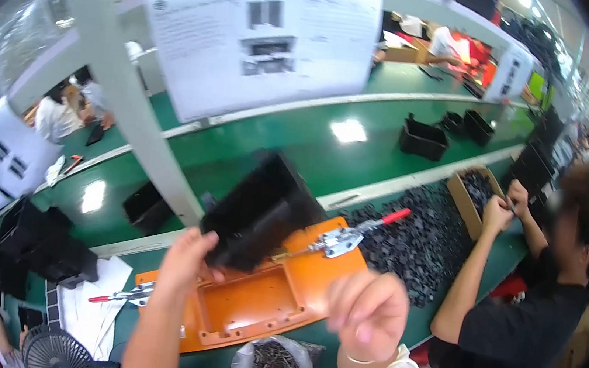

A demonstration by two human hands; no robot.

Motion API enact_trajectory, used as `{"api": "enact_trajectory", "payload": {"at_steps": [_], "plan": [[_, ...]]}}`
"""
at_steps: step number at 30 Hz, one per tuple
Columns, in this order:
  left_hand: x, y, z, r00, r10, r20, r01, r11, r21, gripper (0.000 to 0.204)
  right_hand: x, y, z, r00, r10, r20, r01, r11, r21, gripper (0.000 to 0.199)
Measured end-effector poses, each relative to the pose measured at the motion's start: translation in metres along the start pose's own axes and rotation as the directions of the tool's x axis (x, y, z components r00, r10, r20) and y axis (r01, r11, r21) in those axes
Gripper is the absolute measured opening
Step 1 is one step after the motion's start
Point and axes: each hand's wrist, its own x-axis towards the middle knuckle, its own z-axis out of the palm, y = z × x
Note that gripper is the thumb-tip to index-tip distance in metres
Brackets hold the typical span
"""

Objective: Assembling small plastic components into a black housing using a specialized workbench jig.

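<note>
My left hand point(189, 263) grips the near left edge of a black open plastic box point(265, 206), its thumb on the rim. The box is tilted above an orange fixture point(318, 261) with a recessed middle, which lies on the green bench. A metal toggle clamp point(340, 243) with a red handle sits on the fixture's right side, and a second toggle clamp point(127, 297) on its left. Off the fixture's right end, my right hand point(371, 309) is raised with its fingers curled together. Whatever they may hold is hidden and blurred.
A plastic bag of screws point(276, 362) lies near me. Small black parts point(414, 233) are heaped right of the fixture, beside a cardboard box point(466, 210) where a co-worker point(531, 305) works. Black boxes point(423, 138) stand on the green belt beyond. A post point(126, 80) rises left; a fan point(60, 354) stands lower left.
</note>
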Motion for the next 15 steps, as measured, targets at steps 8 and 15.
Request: {"api": "enact_trajectory", "payload": {"at_steps": [8, 15], "plan": [[0.151, -0.003, 0.011, 0.94, -0.275, -0.203, 0.293, 0.954, 0.065, 0.032, 0.005, -0.005, 0.033, 0.772, -0.031, 0.635, -0.511, 0.565, 0.648, 0.029], [0.137, -0.004, 0.036, 0.961, -0.196, -0.197, 0.238, 0.946, 0.218, 0.05, 0.007, -0.001, 0.029, 0.788, -0.051, 0.613, -0.502, 0.523, 0.688, 0.027]]}}
